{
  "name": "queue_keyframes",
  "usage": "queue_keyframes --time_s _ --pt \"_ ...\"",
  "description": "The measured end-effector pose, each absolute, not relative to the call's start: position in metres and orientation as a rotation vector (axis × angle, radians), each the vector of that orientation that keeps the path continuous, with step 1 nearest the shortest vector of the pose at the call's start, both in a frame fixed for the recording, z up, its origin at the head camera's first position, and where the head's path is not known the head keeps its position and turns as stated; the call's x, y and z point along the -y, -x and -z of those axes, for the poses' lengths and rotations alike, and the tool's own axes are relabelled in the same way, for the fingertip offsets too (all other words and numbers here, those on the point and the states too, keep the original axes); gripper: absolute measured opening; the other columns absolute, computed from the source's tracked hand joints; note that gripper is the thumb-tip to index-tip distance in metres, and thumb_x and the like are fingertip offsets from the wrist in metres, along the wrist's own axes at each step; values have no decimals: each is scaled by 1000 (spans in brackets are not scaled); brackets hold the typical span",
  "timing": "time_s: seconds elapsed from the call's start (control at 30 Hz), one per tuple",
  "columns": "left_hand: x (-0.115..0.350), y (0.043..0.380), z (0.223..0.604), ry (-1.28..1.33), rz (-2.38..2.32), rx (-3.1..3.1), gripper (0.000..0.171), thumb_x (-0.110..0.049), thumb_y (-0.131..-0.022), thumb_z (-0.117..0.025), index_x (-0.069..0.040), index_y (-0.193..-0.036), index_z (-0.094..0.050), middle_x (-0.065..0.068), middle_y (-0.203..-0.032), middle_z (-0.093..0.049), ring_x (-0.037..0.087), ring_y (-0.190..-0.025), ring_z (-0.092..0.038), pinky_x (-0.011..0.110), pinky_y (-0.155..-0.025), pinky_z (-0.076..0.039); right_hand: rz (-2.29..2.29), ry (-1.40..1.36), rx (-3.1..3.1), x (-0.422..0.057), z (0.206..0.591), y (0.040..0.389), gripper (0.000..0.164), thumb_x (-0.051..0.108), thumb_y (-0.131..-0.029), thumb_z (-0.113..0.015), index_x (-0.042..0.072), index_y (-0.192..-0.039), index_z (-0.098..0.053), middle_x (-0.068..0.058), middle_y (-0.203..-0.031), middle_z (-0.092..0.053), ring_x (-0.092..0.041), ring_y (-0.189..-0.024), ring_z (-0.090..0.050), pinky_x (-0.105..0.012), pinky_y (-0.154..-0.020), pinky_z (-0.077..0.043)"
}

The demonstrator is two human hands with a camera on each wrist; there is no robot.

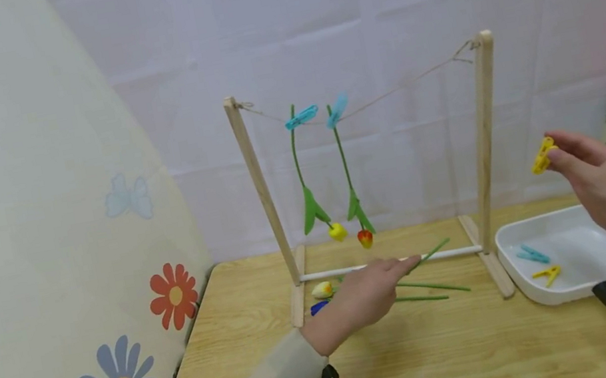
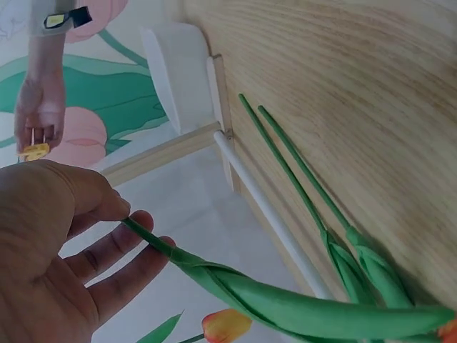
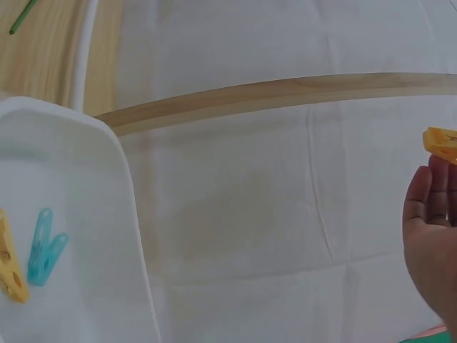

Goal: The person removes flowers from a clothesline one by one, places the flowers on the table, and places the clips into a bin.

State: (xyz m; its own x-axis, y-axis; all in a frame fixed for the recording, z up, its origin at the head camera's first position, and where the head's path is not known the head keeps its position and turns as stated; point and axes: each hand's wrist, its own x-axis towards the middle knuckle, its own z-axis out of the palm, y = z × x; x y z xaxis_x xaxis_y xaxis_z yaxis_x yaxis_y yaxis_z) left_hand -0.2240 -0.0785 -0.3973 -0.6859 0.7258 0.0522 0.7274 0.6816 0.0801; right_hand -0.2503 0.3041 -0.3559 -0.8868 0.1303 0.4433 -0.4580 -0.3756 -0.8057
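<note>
My left hand (image 1: 367, 296) is low over the table, pinching the green stem of an artificial tulip (image 2: 285, 293) between thumb and fingers. A bit of its orange-red bloom shows at the corner of the left wrist view. Under that hand lie a cream tulip (image 1: 323, 290) and a blue tulip (image 1: 320, 307), stems pointing right. Raised above the tray, my right hand (image 1: 601, 170) pinches a yellow clothespin (image 1: 543, 156). From the string (image 1: 401, 89) hang a yellow tulip (image 1: 337, 231) and a red-yellow tulip (image 1: 365, 239), heads down, each clipped by a blue clothespin (image 1: 302, 117).
A wooden frame (image 1: 488, 136) with a white bottom bar (image 1: 454, 252) holds the string. Right of it stands a white tray (image 1: 516, 276) containing a blue clothespin (image 1: 532, 254) and a yellow one. A painted wall (image 1: 66, 258) borders the table's left side.
</note>
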Motion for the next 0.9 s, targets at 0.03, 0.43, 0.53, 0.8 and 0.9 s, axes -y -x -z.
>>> queue_keyframes --time_s 0.03,0.43,0.53,0.8,0.9 --pt "77 224 399 1246 131 2860 66 -2 -99 -58 -26 -156 -38 -2 -137 -63 14 -113 -65 12 -53 -43 -2297 -430 1497 -305 357 250 32 -6 -98 -57 0 -128 -67 -3 -113 -70 -11 -98 -64 -17 -86 -55" --pt "68 215 420 1319 -60 2604 66 0 -97 -61 -23 -155 -41 -5 -126 -67 11 -102 -66 10 -47 -34 -2298 -350 1535 -319 375 245 33 -5 -99 -58 5 -127 -69 1 -113 -70 -8 -98 -65 -14 -85 -55" --pt "66 212 426 1333 -119 2534 64 -2 -97 -63 -21 -154 -42 -6 -120 -67 9 -96 -64 11 -46 -33 -2250 -336 1559 -322 380 244 32 -4 -98 -59 7 -127 -70 2 -112 -70 -7 -97 -65 -13 -84 -54" --pt "61 206 437 1324 -240 2494 67 -9 -97 -67 -21 -156 -39 -9 -121 -65 7 -90 -61 12 -43 -28 -2171 -306 1568 -326 390 242 32 -3 -97 -62 5 -127 -69 2 -110 -68 -6 -95 -64 -10 -83 -53" --pt "59 205 440 1315 -289 2502 69 -11 -97 -69 -22 -157 -37 -10 -124 -63 7 -91 -59 12 -43 -28 -2176 -289 1568 -330 394 241 32 -2 -97 -62 7 -127 -69 2 -110 -67 -5 -95 -63 -10 -83 -53"
